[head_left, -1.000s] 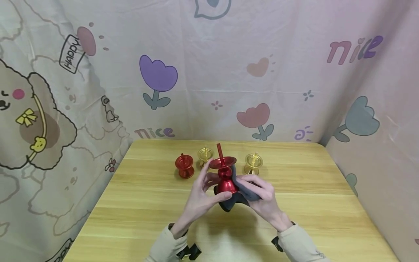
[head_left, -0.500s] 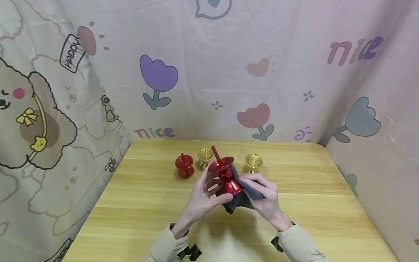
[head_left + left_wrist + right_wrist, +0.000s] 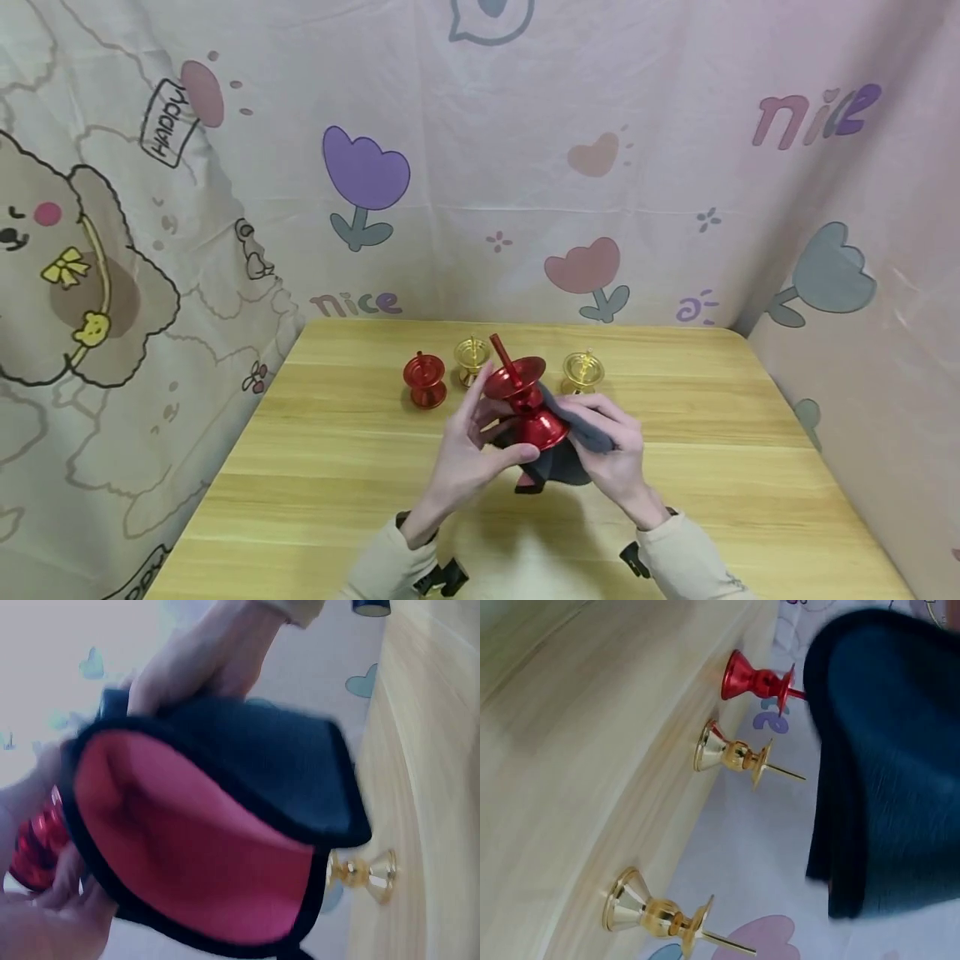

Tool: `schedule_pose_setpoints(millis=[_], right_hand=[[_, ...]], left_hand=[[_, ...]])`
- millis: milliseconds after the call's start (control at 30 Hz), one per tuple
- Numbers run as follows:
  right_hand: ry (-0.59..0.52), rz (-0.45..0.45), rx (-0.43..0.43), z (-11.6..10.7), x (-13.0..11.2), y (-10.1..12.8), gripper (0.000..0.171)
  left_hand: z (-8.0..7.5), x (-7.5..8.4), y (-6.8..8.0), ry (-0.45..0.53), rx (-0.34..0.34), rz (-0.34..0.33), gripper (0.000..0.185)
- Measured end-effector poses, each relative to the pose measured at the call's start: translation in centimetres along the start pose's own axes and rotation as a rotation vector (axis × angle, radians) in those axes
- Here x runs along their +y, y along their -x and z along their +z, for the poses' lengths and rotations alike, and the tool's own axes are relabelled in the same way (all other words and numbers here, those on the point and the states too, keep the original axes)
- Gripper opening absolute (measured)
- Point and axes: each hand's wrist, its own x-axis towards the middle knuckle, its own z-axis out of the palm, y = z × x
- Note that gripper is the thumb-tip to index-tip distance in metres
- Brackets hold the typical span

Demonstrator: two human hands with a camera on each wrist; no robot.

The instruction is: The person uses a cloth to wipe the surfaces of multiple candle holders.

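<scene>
Above the table, my left hand [image 3: 468,450] grips a shiny red candle holder [image 3: 542,427] with a wide dish and a thin upright post. The holder tilts, its post leaning to the left. My right hand [image 3: 611,442] pinches a folded dark cloth [image 3: 555,465] against the holder's right side. In the left wrist view the cloth's pink underside [image 3: 195,832] and black edging face the camera and hide much of the holder. The right wrist view is partly filled by the cloth's dark side [image 3: 907,765].
At the back of the wooden table [image 3: 315,467] stand another red candle holder [image 3: 426,379] and two gold ones, a left gold candle holder [image 3: 472,354] and a right gold candle holder [image 3: 582,371]. A printed curtain [image 3: 480,167] hangs behind and at both sides.
The red candle holder has tilted further, its post swinging left and its base moving right. Both hands have shifted slightly right, and the cloth's lower edge has turned to show some pink.
</scene>
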Motion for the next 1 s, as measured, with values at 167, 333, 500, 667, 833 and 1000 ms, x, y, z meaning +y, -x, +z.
schedule_pose_setpoints(millis=[167,333,500,667,833,1000], right_hand=[[0.134,-0.098,0.066,0.5,-0.2,-0.4,0.013],[0.185,-0.137,0.017,0.9,-0.4,-0.2,0.016],[0.064,-0.007,-0.027,0.5,-0.3,0.4,0.020],[0.033,0.091,-0.009,0.4,-0.1,0.7,0.020],[0.152,0.008,0.017,0.7,0.0,1.0,0.018],[0.254,-0.093,-0.032,0.9,0.1,1.2,0.020]], left_hand=[[1.8,0.7,0.2,-0.063,0.094,0.013,0.107],[1.8,0.9,0.2,-0.112,0.151,-0.021,0.116],[0.1,0.8,-0.2,-0.025,0.023,-0.086,0.111],[-0.9,0.7,-0.5,-0.004,-0.061,-0.147,0.108],[-0.1,0.9,-0.7,-0.133,0.006,-0.235,0.109],[0.4,1.1,-0.5,-0.173,0.095,-0.264,0.114]])
